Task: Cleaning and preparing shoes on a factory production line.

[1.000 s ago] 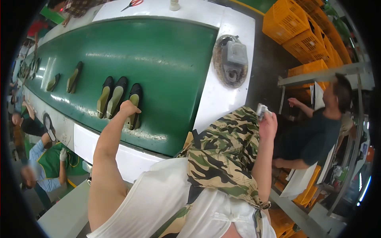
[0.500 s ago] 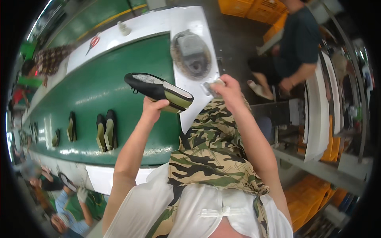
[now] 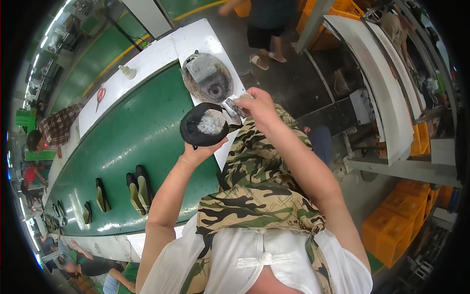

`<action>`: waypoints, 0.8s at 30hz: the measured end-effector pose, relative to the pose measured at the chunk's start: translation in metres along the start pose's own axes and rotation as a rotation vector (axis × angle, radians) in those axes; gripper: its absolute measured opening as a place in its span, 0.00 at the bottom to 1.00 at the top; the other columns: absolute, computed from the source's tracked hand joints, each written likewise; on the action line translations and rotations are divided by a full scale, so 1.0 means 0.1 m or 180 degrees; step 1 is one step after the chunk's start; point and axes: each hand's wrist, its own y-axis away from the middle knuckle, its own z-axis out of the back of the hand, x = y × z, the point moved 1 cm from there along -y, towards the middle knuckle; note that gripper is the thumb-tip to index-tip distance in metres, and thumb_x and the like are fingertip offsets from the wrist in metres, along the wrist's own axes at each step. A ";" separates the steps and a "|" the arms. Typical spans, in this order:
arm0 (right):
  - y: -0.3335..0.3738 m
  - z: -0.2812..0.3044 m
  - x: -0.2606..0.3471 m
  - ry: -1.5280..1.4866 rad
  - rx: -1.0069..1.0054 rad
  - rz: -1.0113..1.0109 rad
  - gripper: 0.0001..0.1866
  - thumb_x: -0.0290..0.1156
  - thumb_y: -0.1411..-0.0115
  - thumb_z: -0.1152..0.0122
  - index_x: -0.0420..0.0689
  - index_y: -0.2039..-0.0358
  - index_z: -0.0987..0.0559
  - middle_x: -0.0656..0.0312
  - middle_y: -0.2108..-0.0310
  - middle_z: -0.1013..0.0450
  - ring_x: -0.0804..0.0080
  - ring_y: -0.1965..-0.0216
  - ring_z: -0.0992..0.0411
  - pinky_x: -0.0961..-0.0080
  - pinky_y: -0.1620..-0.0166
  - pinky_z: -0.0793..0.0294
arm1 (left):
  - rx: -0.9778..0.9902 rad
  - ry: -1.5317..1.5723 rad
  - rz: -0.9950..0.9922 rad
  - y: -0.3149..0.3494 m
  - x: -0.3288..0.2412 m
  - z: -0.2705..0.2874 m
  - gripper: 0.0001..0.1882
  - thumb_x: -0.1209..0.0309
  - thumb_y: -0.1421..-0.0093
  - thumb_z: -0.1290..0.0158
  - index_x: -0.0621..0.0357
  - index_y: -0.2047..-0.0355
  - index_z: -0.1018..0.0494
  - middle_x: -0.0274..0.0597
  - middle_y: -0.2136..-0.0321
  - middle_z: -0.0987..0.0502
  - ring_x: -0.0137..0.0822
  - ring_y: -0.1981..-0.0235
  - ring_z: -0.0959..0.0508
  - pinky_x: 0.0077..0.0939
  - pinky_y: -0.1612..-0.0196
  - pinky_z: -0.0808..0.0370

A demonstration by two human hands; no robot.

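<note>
My left hand holds up a black shoe, its heel end turned toward me and a grey patch showing on it. My right hand grips a small grey brush whose tip touches the shoe's right side. Both hands are raised above the right end of the green conveyor belt. My camouflage apron hangs below the forearms.
Several dark shoes with pale insoles lie in pairs on the belt to the lower left. A round glue pot stands on the white belt end. Red scissors lie farther back. Other workers sit at the left; orange crates stand at the right.
My left hand picked a shoe off the belt, lifted it and turned its heel end toward me. My right hand brought the brush against it. My view swung to the right.
</note>
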 end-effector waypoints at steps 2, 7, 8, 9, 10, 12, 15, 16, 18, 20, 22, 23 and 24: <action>0.04 -0.06 0.11 -0.0185 -0.0011 0.0004 0.09 0.24 0.52 0.34 0.42 0.73 0.28 0.67 0.78 0.30 0.82 0.79 0.35 0.83 0.75 0.38 | -0.0150 0.0193 0.0084 -0.06 -0.10 -0.07 0.41 0.73 0.58 0.31 0.63 0.44 0.39 0.43 0.50 0.30 0.36 0.47 0.30 0.33 0.42 0.35; 0.10 -0.14 0.42 -0.0249 0.0128 0.0355 0.09 0.24 0.51 0.34 0.42 0.73 0.28 0.67 0.78 0.30 0.82 0.79 0.35 0.83 0.75 0.37 | -0.0118 0.0576 0.0335 -0.15 -0.18 -0.17 0.36 0.78 0.62 0.31 0.64 0.50 0.34 0.41 0.58 0.24 0.33 0.58 0.23 0.29 0.53 0.25; 0.11 -0.15 0.47 -0.0214 0.0164 0.0462 0.09 0.24 0.51 0.34 0.42 0.72 0.28 0.67 0.77 0.30 0.82 0.79 0.34 0.83 0.75 0.36 | -0.0143 0.0284 0.0242 -0.16 -0.17 -0.18 0.35 0.77 0.64 0.30 0.63 0.53 0.32 0.41 0.60 0.23 0.33 0.59 0.22 0.29 0.55 0.24; 0.10 -0.15 0.51 -0.0193 0.0172 0.0487 0.09 0.24 0.51 0.34 0.42 0.72 0.28 0.67 0.77 0.30 0.82 0.79 0.34 0.83 0.75 0.36 | -0.0157 0.0292 0.0213 -0.18 -0.18 -0.17 0.35 0.77 0.64 0.30 0.63 0.53 0.32 0.41 0.60 0.23 0.33 0.59 0.22 0.29 0.55 0.24; 0.10 -0.14 0.56 -0.0231 0.0217 0.0610 0.09 0.23 0.50 0.34 0.42 0.72 0.28 0.66 0.77 0.29 0.82 0.78 0.33 0.83 0.74 0.35 | -0.0147 0.0137 0.0085 -0.21 -0.26 -0.17 0.30 0.76 0.64 0.30 0.65 0.58 0.29 0.41 0.64 0.21 0.31 0.63 0.22 0.28 0.57 0.24; 0.09 -0.13 0.63 -0.0229 0.0276 0.0752 0.10 0.23 0.50 0.34 0.42 0.72 0.28 0.66 0.76 0.29 0.82 0.78 0.33 0.83 0.74 0.34 | 0.0034 0.0096 0.0029 -0.25 -0.42 -0.14 0.28 0.74 0.66 0.31 0.67 0.61 0.27 0.43 0.67 0.20 0.32 0.66 0.22 0.27 0.57 0.26; 0.06 -0.15 0.69 -0.0246 0.0338 0.1042 0.09 0.22 0.49 0.35 0.42 0.72 0.28 0.66 0.75 0.28 0.83 0.76 0.32 0.83 0.72 0.33 | 0.0513 0.0500 0.0292 -0.27 -0.33 -0.11 0.30 0.74 0.65 0.31 0.68 0.60 0.27 0.42 0.66 0.20 0.31 0.64 0.22 0.26 0.56 0.26; 0.04 -0.15 0.70 -0.0345 0.0370 0.1145 0.09 0.22 0.48 0.35 0.43 0.72 0.28 0.66 0.74 0.28 0.83 0.75 0.32 0.84 0.71 0.34 | 0.0712 0.0776 0.0553 -0.28 -0.46 -0.08 0.35 0.75 0.67 0.30 0.68 0.55 0.28 0.40 0.62 0.22 0.31 0.60 0.24 0.27 0.52 0.29; 0.02 -0.10 0.72 -0.0297 0.0323 0.1257 0.08 0.21 0.47 0.36 0.43 0.72 0.29 0.67 0.74 0.29 0.84 0.74 0.33 0.84 0.70 0.34 | 0.0902 0.1007 0.0575 -0.32 -0.43 -0.07 0.34 0.75 0.67 0.31 0.68 0.55 0.28 0.40 0.62 0.22 0.31 0.60 0.24 0.27 0.52 0.29; 0.01 -0.08 0.72 -0.0138 0.0297 0.1370 0.08 0.21 0.48 0.37 0.43 0.73 0.29 0.67 0.74 0.29 0.83 0.74 0.33 0.84 0.70 0.34 | 0.1275 0.1351 0.0773 -0.33 -0.41 -0.07 0.35 0.77 0.68 0.32 0.67 0.55 0.28 0.40 0.61 0.22 0.31 0.59 0.25 0.25 0.51 0.30; 0.00 -0.02 0.71 0.0000 0.0254 0.1468 0.08 0.20 0.48 0.38 0.43 0.74 0.30 0.67 0.74 0.29 0.83 0.75 0.33 0.84 0.70 0.34 | 0.1347 0.1538 0.0756 -0.33 -0.44 -0.06 0.35 0.77 0.68 0.33 0.67 0.55 0.28 0.40 0.61 0.22 0.31 0.59 0.24 0.25 0.52 0.29; -0.01 0.02 0.71 -0.0036 0.0343 0.1530 0.08 0.19 0.49 0.39 0.44 0.75 0.30 0.66 0.74 0.28 0.82 0.75 0.33 0.83 0.70 0.34 | 0.1458 0.1682 0.0769 -0.33 -0.46 -0.07 0.35 0.77 0.68 0.33 0.66 0.54 0.28 0.40 0.61 0.22 0.31 0.59 0.24 0.25 0.52 0.29; -0.03 0.06 0.70 -0.0078 0.0428 0.1588 0.09 0.18 0.50 0.40 0.44 0.76 0.31 0.65 0.74 0.28 0.81 0.75 0.33 0.82 0.70 0.34 | 0.1448 0.1709 0.0768 -0.35 -0.44 -0.08 0.35 0.77 0.68 0.33 0.66 0.54 0.28 0.40 0.61 0.22 0.31 0.59 0.24 0.25 0.52 0.29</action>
